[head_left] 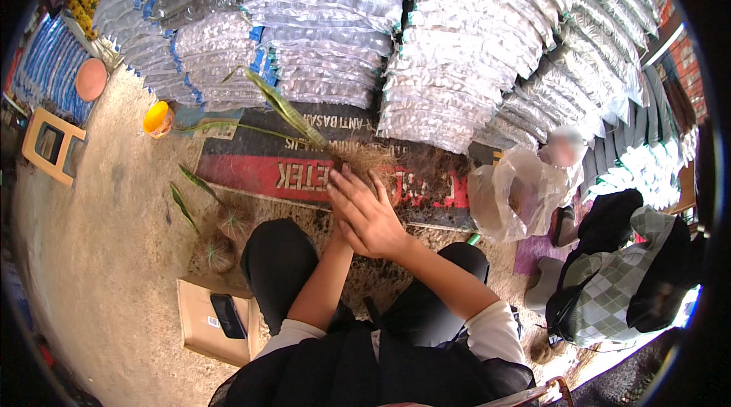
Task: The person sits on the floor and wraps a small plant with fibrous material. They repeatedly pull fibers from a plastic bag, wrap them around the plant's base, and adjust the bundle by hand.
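My two hands are pressed together near the middle of the head view, at the near side of a brown coconut-fibre ball [367, 161]. A long-leaved snake plant [293, 119] rises from the ball, its leaves leaning up and left. Over the top lies my right hand [375, 218], its fingers pressed close on the fibre. My left hand [342, 217] is mostly covered by the right, cupped against the same ball. Two smaller fibre balls with leaves, one a fibre-wrapped plant [216, 253], sit on the floor left of my knee.
Beneath the plant lies a printed black-and-red sheet [251, 167] strewn with dark crumbs. A clear plastic bag [495, 205] stands to its right, near another person [636, 270]. Stacked filled bags [457, 57] form a wall behind. A cardboard box [199, 331] carries a phone [227, 316].
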Motion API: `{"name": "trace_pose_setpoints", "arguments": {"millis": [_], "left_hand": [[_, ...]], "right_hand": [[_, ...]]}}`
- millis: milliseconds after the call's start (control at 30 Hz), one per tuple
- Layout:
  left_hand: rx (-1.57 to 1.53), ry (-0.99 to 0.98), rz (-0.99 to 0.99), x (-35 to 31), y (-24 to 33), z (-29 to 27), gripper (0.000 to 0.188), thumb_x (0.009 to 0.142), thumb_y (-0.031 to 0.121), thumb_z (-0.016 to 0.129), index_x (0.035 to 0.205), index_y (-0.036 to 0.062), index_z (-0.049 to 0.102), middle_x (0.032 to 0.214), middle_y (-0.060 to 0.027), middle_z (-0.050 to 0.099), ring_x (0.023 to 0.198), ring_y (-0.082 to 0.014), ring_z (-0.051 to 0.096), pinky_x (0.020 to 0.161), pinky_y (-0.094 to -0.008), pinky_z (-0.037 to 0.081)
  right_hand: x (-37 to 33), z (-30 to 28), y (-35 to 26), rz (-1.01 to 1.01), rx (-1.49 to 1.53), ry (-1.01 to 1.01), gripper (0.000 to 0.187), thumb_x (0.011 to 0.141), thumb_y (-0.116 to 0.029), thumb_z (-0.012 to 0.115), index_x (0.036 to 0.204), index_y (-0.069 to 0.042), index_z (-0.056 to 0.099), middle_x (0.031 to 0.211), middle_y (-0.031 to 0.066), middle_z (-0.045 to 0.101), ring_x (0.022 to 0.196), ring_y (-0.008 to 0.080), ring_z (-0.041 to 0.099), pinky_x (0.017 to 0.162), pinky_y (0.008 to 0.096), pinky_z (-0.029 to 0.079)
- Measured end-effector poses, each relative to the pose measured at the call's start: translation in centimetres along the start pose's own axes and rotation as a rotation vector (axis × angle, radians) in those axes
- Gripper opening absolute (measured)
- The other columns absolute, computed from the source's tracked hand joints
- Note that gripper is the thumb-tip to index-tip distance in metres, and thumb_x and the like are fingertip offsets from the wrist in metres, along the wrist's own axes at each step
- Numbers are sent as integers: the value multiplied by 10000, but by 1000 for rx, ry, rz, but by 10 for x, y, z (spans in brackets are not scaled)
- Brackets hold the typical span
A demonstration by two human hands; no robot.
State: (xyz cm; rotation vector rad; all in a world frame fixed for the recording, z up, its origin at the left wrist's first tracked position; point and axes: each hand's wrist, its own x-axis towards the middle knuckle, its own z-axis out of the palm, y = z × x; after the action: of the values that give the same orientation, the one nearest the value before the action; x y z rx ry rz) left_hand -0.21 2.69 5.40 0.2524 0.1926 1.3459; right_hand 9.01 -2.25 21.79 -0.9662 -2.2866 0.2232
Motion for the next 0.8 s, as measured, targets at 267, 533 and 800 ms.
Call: {"name": "trace_pose_setpoints", "arguments": {"millis": [267,533,800], "left_hand": [[164,326,34,-19,3,102,608,922,560,225,1274,96,402,1207,-70,484,1103,-218,486,940,-372,396],[290,403,25,-18,9,98,541,928,515,286,1277,115,388,1201,-74,488,1114,-235,490,938,-402,418],[298,432,6,-21,17,113,590,902,554,329,1296,116,372,1237,-76,456,1127,-244,490,933,-431,422]], "right_hand": [[-3,11,33,267,80,80,507,865,-210,513,1295,16,368,1342,207,362,1228,377,358,1013,468,285],[-3,24,42,572,598,182,591,736,-162,704,1236,9,438,1200,184,505,1075,267,526,894,354,427],[-9,31,48,590,881,322,575,735,-105,715,1231,-24,436,1064,111,584,976,188,561,851,323,448]]}}
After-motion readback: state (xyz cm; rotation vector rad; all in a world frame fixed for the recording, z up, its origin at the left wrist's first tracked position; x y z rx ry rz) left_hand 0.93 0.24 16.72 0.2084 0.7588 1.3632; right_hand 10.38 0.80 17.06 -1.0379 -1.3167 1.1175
